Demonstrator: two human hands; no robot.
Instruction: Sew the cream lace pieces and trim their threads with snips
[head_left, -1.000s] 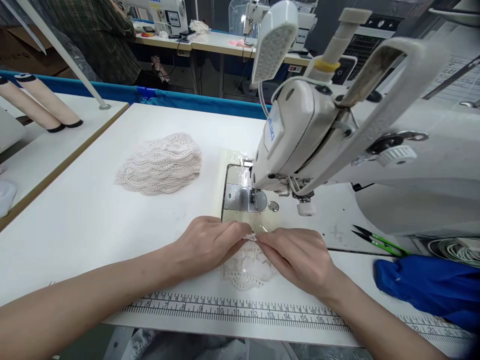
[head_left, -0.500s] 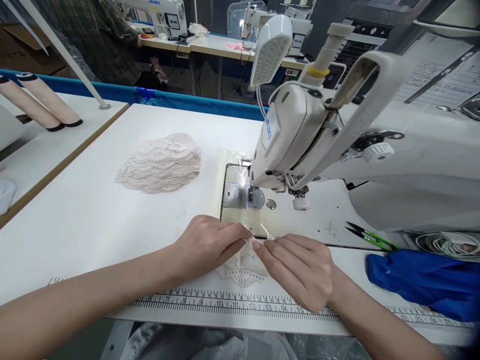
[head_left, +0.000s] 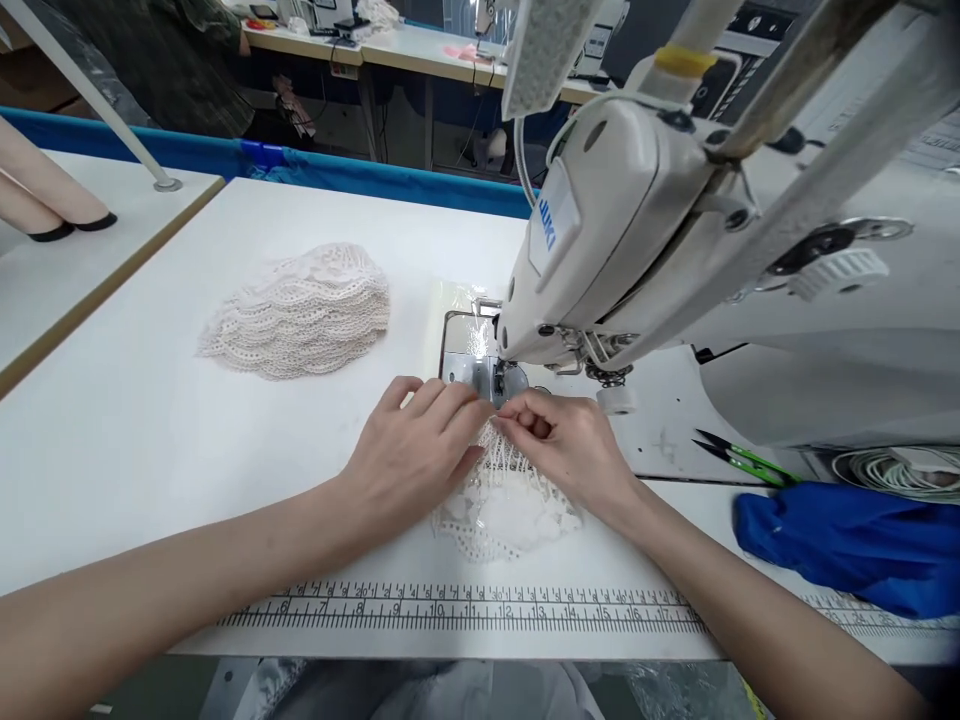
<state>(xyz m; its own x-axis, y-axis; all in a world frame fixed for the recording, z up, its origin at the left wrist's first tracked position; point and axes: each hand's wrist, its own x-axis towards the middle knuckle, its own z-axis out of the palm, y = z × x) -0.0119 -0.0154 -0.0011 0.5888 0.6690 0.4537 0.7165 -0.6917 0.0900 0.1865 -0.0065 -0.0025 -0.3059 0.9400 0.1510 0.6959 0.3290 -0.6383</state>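
Note:
A piece of white lace (head_left: 510, 515) lies on the table in front of the sewing machine (head_left: 592, 220), its scalloped edge toward me. My right hand (head_left: 574, 440) pinches the far edge of the lace between thumb and fingertips, just before the presser foot (head_left: 501, 375). Beside it, my left hand (head_left: 420, 440) is closed over the same edge, its fingertips meeting those of the right; its thumb is bent beneath. The needle plate (head_left: 461, 368) is partly hidden behind my hands.
A stack of lace pieces (head_left: 300, 315) lies at the left. Green-handled thread snips (head_left: 742, 458) and a blue cloth (head_left: 847, 545) are on the right. A printed ruler (head_left: 465, 608) runs along the front edge. Beyond the blue trough, a person (head_left: 157, 60) is by another table.
Both hands have carried the lace away from me, up to the presser foot. More of the lace now shows spread between my forearms. The camera has come nearer the machine.

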